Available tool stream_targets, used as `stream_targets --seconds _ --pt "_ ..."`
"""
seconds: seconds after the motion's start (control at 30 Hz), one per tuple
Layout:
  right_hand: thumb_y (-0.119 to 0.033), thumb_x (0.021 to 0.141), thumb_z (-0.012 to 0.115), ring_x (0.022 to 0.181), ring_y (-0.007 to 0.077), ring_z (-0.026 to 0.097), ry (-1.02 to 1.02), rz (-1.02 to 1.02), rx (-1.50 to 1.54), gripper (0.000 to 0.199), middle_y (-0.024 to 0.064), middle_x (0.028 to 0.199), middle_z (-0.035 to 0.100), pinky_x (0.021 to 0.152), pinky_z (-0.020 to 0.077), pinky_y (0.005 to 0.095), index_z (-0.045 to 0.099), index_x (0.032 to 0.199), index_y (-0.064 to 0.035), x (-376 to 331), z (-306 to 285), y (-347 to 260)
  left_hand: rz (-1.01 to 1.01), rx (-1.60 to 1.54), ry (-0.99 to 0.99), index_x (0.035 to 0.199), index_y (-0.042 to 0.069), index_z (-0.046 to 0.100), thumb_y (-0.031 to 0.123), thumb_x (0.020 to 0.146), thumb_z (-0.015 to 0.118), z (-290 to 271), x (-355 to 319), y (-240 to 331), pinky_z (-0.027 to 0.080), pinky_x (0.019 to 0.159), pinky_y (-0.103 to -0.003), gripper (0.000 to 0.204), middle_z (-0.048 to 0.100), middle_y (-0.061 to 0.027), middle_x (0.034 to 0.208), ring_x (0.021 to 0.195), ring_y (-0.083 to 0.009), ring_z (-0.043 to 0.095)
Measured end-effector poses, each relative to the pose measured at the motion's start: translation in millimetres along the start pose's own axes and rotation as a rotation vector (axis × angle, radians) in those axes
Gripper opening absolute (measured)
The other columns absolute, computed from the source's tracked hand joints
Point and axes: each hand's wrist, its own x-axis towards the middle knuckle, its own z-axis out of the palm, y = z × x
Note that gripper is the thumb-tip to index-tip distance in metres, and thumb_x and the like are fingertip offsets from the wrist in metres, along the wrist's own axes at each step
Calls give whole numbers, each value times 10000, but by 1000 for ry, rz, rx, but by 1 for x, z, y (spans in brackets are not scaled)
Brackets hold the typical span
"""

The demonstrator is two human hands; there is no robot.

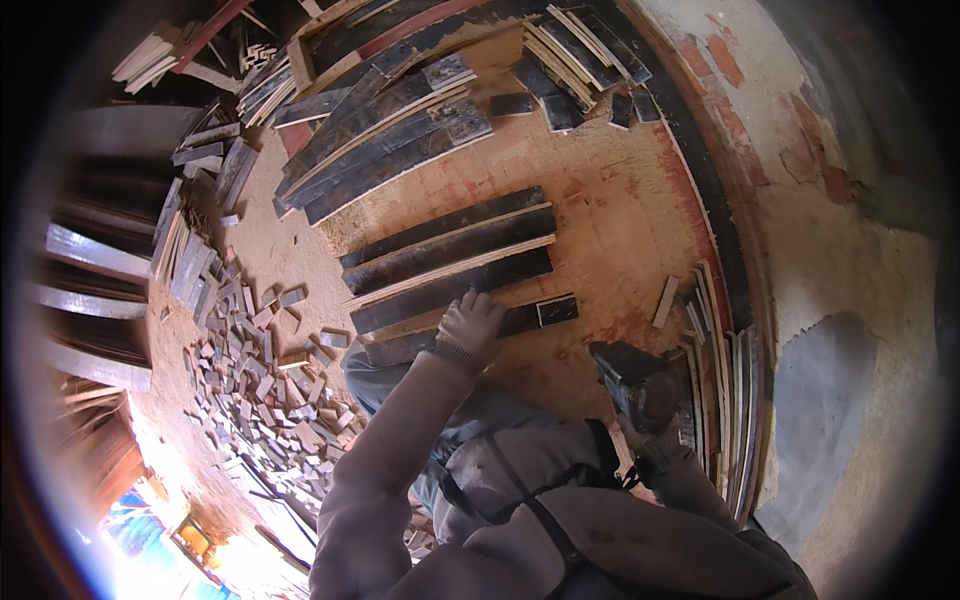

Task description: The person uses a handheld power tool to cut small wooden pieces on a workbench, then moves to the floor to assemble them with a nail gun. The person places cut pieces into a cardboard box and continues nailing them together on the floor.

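Four dark-faced boards with pale cut edges lie side by side before me, slightly slanted. My left hand (470, 326), in a light glove, rests across the nearest dark board (400, 347), fingers curled over it and reaching the edge of the second dark board (450, 291). At the right end of the nearest board is a small dark rectangular piece (558, 311) with a pale outline. On the right, my gloved right hand (650, 436) is closed on a dark, blocky tool (632, 372), held apart from the boards. Its exact kind is unclear, and the fingers are partly hidden.
Many small wood offcuts (270, 390) are heaped at the left. Longer dark boards (390, 150) lie beyond, with strips (570, 60) stacked at the far right. More strips (735, 400) lean along the worn wall (850, 400). A loose pale-edged strip (665, 302) lies on the dusty floor.
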Motion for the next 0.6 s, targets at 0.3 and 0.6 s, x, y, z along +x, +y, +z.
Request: stream_targets --seconds 0.3,0.6 --pt "-404 1074 492 1441 270 538 -25 -119 -388 562 129 1521 590 1204 451 457 480 1557 -118 -1 5 30 43 -19 63 1184 127 728 252 663 853 -6 19 0 558 890 -495 550 616 -99 1049 1031 -354 629" --pt "-450 1047 507 1400 275 574 -67 105 774 565 115 1520 595 1140 513 497 549 1513 -132 -11 24 78 124 115 561 1231 117 740 275 709 931 -104 79 37 567 925 -478 578 653 -130 1151 1114 -327 649"
